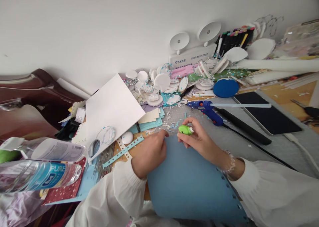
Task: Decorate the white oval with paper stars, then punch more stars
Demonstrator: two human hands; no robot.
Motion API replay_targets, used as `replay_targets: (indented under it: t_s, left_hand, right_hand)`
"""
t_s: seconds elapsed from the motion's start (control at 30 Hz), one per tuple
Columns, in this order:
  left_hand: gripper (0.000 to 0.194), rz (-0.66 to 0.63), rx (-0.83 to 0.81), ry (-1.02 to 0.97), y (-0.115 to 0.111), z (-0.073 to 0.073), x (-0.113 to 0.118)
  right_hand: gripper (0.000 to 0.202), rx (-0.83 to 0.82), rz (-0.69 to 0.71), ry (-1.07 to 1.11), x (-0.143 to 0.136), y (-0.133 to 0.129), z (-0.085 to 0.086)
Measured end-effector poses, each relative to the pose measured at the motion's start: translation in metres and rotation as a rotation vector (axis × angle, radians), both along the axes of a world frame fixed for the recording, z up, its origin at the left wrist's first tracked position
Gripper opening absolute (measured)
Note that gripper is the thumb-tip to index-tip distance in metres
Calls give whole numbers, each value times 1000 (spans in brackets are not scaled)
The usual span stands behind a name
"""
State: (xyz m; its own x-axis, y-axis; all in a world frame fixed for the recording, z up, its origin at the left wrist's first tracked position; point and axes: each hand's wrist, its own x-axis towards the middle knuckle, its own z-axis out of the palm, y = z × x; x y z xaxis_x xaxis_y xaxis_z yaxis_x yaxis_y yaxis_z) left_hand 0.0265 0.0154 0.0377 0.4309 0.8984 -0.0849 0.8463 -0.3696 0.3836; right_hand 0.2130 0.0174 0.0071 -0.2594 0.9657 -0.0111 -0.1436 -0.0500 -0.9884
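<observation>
My right hand (196,139) is closed around a small green tool (185,130) with a white end, above the far edge of a blue sheet (194,187). Small punched holes run along the sheet's right edge. My left hand (152,152) is closed at the sheet's upper left edge; its fingertips are partly hidden, and it appears to pinch the sheet's edge. Left of it lie a light blue punched strip (122,151) and a round white object (127,138).
A blue glue gun (206,110), a black tablet (269,112) and a blue disc (225,88) lie to the right. White foam discs (161,82) pile up along the wall. A white board (112,107) and bottles (50,175) are at left.
</observation>
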Motion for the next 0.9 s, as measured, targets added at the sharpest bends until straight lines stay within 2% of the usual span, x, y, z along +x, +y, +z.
replay_targets:
  t_s: [0.1, 0.17, 0.3, 0.43, 0.63, 0.77, 0.9]
  left_hand:
    - [16, -13, 49, 23, 0, -1, 3]
    - [15, -65, 59, 13, 2, -2, 2]
    - [15, -169, 17, -110, 4, -3, -5]
    - [13, -201, -5, -237, 4, -12, -10]
    - [14, -248, 111, -305, 1, -27, -14]
    - [15, -271, 225, -341, -2, -27, -16]
    - [14, -286, 275, -359, -4, -23, -14]
  right_hand:
    - [32, 27, 64, -3, 2, 1, 4]
    - [36, 48, 77, -34, 5, 5, 6]
    - [34, 58, 150, -30, 15, 17, 7]
    - [33, 30, 234, -36, 20, 21, 4]
    - [34, 205, 248, -351, 22, 8, 5]
    - [32, 319, 241, -555, 22, 4, 4]
    - [34, 375, 203, -618, 23, 2, 1]
